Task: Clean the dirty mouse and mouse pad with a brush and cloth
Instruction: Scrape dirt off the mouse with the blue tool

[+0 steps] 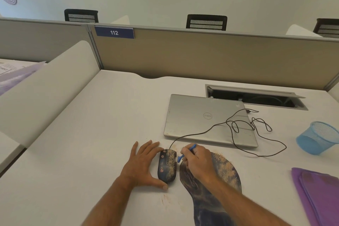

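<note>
Two hands working: your left hand lies flat, fingers straight, bracing the dusty mouse on the desk so it won't skid. Your right hand grips the blue brush against the mouse's right edge, above the mouse pad; purple cloth waits far right.

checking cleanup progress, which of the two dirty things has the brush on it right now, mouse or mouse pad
The mouse: the blue brush in the right hand meets its dusty right side. The mouse pad just lies under that hand.

Left hand steadies dusty mouse; right hand grips brush.
</note>
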